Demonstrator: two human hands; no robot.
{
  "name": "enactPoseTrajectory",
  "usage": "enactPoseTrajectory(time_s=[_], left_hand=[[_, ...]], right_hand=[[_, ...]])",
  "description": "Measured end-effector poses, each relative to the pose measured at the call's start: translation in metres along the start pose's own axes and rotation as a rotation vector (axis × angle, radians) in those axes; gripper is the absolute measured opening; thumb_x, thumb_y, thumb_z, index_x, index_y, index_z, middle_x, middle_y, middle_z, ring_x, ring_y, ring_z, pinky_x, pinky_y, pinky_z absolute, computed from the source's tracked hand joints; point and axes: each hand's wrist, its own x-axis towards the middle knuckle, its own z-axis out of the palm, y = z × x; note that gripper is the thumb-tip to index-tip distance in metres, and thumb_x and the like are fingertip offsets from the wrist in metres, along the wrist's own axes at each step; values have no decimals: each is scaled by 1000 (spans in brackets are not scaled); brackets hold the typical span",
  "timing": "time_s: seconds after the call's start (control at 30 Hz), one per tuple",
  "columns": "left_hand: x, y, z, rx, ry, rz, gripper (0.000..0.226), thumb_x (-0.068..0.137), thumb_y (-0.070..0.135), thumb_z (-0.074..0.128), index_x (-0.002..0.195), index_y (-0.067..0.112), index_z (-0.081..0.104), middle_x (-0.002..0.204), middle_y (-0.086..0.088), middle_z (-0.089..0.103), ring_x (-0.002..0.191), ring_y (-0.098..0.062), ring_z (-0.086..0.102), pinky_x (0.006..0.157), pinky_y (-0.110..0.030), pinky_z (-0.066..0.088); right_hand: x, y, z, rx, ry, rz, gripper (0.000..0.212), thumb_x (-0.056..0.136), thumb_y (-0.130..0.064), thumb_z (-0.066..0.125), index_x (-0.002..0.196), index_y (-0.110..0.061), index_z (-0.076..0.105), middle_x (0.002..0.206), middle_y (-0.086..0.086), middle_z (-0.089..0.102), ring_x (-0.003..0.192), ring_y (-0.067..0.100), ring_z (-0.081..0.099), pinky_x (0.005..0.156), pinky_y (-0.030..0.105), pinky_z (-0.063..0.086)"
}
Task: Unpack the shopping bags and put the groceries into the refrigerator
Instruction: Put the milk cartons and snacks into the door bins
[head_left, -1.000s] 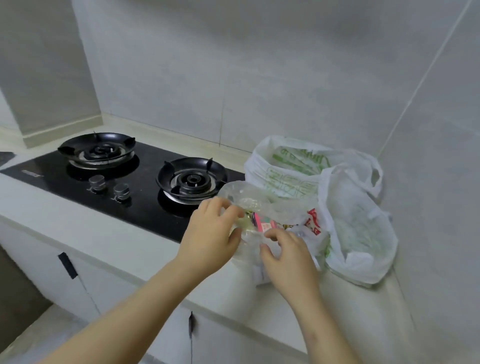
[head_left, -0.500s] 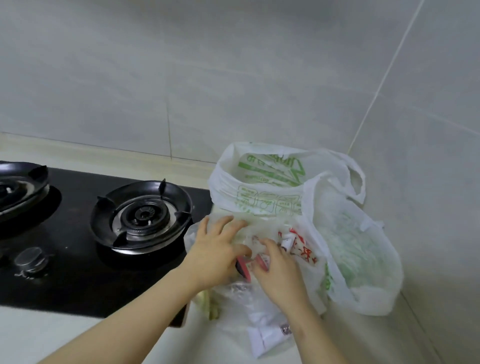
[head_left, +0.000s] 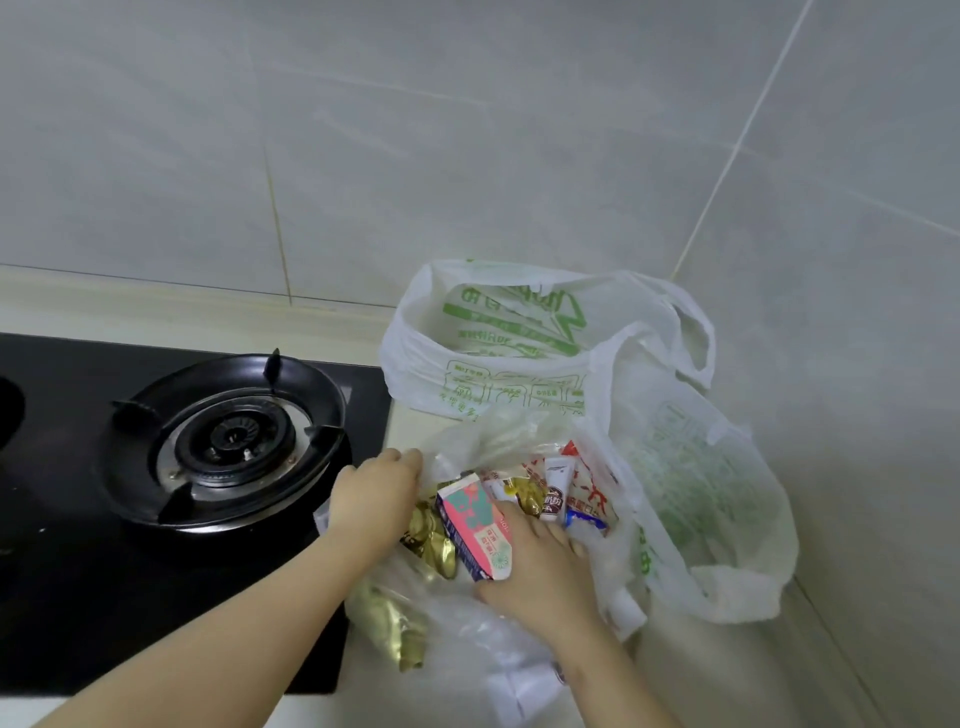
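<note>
A clear plastic bag (head_left: 467, 631) lies open on the counter right of the stove. My left hand (head_left: 376, 499) grips its left rim and pulls it aside. My right hand (head_left: 540, 569) reaches into the bag and holds a pink and teal carton (head_left: 470, 519) from its right side. Gold foil packets (head_left: 431, 540), a small white and brown pack (head_left: 555, 491) and a red and white packet (head_left: 587, 493) lie inside. Two white shopping bags with green print, one (head_left: 488, 358) behind and one (head_left: 706, 499) to the right, stand in the corner. No refrigerator shows in this view.
A black gas hob with a round burner (head_left: 228, 441) lies left of the bags, close to my left forearm. Grey tiled walls (head_left: 519, 156) close off the back and the right side. The pale counter edge (head_left: 311, 714) runs along the bottom.
The clear bag has been spread wider, baring the carton and packets. My right hand went deeper into it and took hold of the carton. The view moved closer and to the right.
</note>
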Motion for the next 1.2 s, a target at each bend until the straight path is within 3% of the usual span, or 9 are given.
enactPoseTrajectory(time_s=[0.17, 0.3, 0.37, 0.47, 0.53, 0.67, 0.77, 1.0, 1.2], left_hand=[[5, -11, -1, -102, 8, -185, 21, 88, 1, 43, 105, 13, 40, 104, -3, 49, 70, -23, 48, 53, -30, 35], [4, -7, 9, -146, 31, -131, 22, 85, 1, 44, 101, 15, 51, 109, -4, 45, 86, -23, 46, 61, -29, 34], [2, -6, 15, -190, 144, -69, 25, 81, 1, 51, 100, 15, 59, 111, -5, 48, 96, -27, 48, 67, -30, 32], [-1, -3, 22, -324, 390, 39, 23, 65, -5, 71, 84, 8, 67, 97, -14, 57, 82, -38, 58, 60, -35, 41], [-7, 7, 17, -474, 436, 53, 18, 75, 17, 73, 90, 9, 68, 102, -12, 57, 89, -33, 59, 70, -39, 47], [-19, 29, -10, -970, 87, -58, 69, 69, 72, 35, 107, 20, 59, 101, 8, 61, 97, -11, 57, 82, -25, 43], [-20, 38, -21, -1185, -63, -157, 62, 70, 67, 60, 116, 27, 44, 91, 14, 65, 87, -5, 63, 79, -28, 51], [-26, 42, -18, -1002, -4, -79, 55, 77, 34, 72, 118, 26, 37, 87, 16, 63, 80, -6, 62, 67, -26, 50], [-36, 46, -13, -900, 10, 15, 67, 64, 51, 62, 122, 28, 37, 87, 18, 60, 86, -12, 62, 80, -32, 48]], right_hand=[[4, 12, 0, 136, 17, 16, 62, 73, -40, 67, 128, -24, 44, 124, -6, 52, 117, 14, 38, 91, 22, 34], [6, 21, 2, 191, 46, 9, 57, 75, -38, 66, 125, -21, 45, 118, -4, 51, 113, 12, 36, 81, 19, 33], [6, 22, 2, 270, 48, 16, 52, 75, -37, 67, 121, -23, 48, 109, -6, 52, 107, 11, 40, 77, 20, 36], [6, 23, -2, 484, 53, 36, 38, 73, -33, 70, 106, -30, 51, 100, -8, 58, 92, 7, 55, 71, 21, 49], [3, 20, -7, 640, 61, 28, 34, 76, -27, 71, 99, -37, 49, 101, -10, 60, 87, 0, 58, 67, 15, 49], [-2, 14, -7, 748, 57, -49, 42, 71, -34, 74, 104, -43, 49, 98, -15, 64, 87, -5, 60, 73, 17, 51], [-4, 13, -2, 754, 44, -62, 65, 61, -51, 72, 120, -42, 49, 103, -15, 65, 92, 0, 62, 81, 26, 55], [-11, 26, -14, 417, -91, -108, 66, 75, -42, 72, 134, -42, 40, 112, -22, 61, 107, 0, 50, 96, 20, 36], [-15, 33, -16, 154, -9, -170, 33, 90, -33, 53, 121, -26, 60, 68, -18, 56, 68, -5, 51, 94, 12, 20]])
